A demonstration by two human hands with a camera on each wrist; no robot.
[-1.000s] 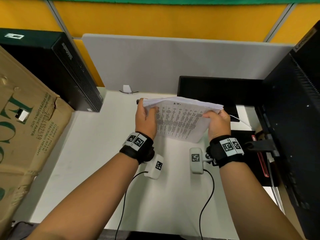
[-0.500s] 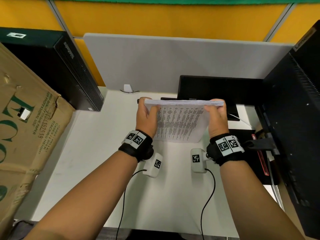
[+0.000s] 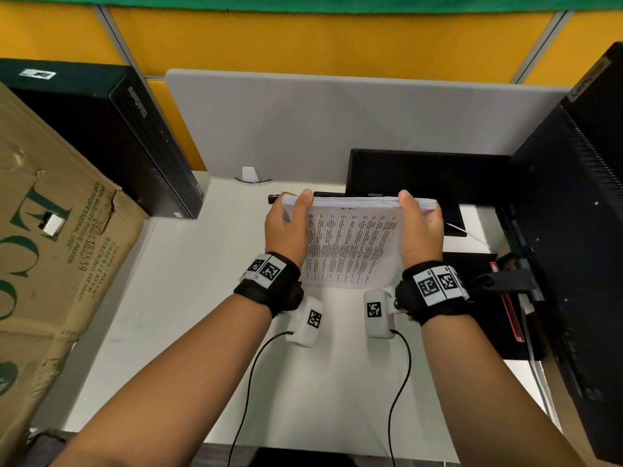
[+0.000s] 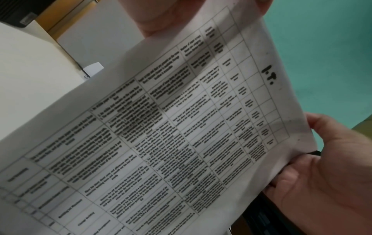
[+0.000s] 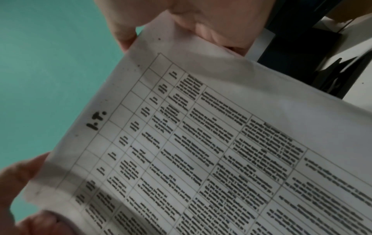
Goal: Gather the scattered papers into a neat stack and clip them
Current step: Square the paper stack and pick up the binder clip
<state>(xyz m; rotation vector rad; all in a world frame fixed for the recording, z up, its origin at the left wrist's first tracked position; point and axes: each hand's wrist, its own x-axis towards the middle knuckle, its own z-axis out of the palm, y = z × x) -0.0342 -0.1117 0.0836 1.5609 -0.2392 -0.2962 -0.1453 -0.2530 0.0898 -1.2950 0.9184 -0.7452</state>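
A stack of printed papers (image 3: 350,244) stands nearly upright over the white desk (image 3: 168,315), its top edge level and its table-filled front sheet facing me. My left hand (image 3: 290,214) grips the stack's upper left side, thumb on the front. On the upper right side my right hand (image 3: 418,217) grips it the same way. The front sheet fills the left wrist view (image 4: 181,127) and the right wrist view (image 5: 221,151). A small dark object (image 3: 271,198) shows just behind my left fingers; I cannot tell what it is.
A black computer tower (image 3: 135,139) and a cardboard box (image 3: 50,247) stand at the left. A grey divider (image 3: 337,123) closes the back. A black screen (image 3: 421,176) sits behind the papers, and a big black monitor (image 3: 573,230) fills the right side.
The stack has swung from a slanted, uneven hold to upright with its top edge level. Both hands slid up toward its top corners.
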